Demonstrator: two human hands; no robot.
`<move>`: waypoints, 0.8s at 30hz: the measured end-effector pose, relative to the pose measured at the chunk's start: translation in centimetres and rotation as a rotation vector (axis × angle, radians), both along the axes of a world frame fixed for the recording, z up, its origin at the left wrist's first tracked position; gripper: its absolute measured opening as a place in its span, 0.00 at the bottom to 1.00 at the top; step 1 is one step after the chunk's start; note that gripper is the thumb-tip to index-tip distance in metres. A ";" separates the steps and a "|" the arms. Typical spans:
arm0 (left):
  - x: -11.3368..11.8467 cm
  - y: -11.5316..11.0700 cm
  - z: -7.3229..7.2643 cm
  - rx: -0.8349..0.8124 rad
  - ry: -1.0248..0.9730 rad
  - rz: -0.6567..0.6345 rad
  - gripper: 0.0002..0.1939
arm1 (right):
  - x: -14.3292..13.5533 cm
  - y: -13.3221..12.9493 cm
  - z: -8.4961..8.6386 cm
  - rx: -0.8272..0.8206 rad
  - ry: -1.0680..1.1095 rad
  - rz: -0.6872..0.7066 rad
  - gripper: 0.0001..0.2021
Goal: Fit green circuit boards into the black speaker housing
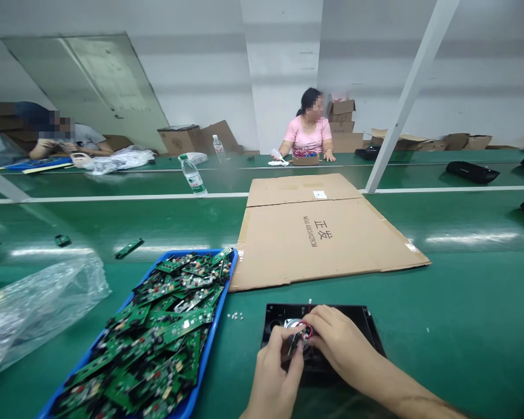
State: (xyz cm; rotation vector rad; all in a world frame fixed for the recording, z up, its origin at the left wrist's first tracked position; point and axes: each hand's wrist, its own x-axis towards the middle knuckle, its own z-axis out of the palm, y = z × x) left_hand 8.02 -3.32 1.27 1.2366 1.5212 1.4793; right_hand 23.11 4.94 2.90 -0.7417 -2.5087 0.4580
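A black rectangular housing [367, 329] lies on the green bench at the lower centre, partly covered by my hands. Over its left part, my left hand [277, 372] pinches a small dark part [293, 342] between thumb and fingers. My right hand [332, 337] meets it from the right, its fingers closed on thin red wires [309, 330] beside the dark part. Behind the fingers shows a round silvery piece [291, 323]. Left of my hands, a blue tray [209, 349] holds a heap of green circuit boards [157, 331].
A flat cardboard sheet [323, 238] lies beyond the housing. Tiny white pieces [234, 316] sit beside the tray. Clear plastic [48, 302] is at the far left. A water bottle [193, 176] stands farther back. Two people sit across the benches; a slanted white post [410, 96] rises at right.
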 end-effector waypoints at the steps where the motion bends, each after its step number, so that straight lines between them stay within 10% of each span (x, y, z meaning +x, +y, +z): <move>1: 0.0 0.0 -0.1 0.010 0.014 -0.002 0.07 | -0.1 -0.1 -0.1 0.011 -0.005 -0.005 0.14; 11: 0.1 -0.7 -1.9 0.297 0.391 0.157 0.15 | 1.2 1.9 2.6 -0.489 -0.085 -0.148 0.18; 17: -0.6 -0.5 -2.2 0.347 0.508 0.202 0.17 | -0.2 1.8 0.0 -0.171 -0.405 -0.201 0.28; 24: -1.0 -0.2 -2.3 0.281 0.421 0.179 0.16 | -0.2 1.4 -1.5 -0.098 -0.344 -0.342 0.13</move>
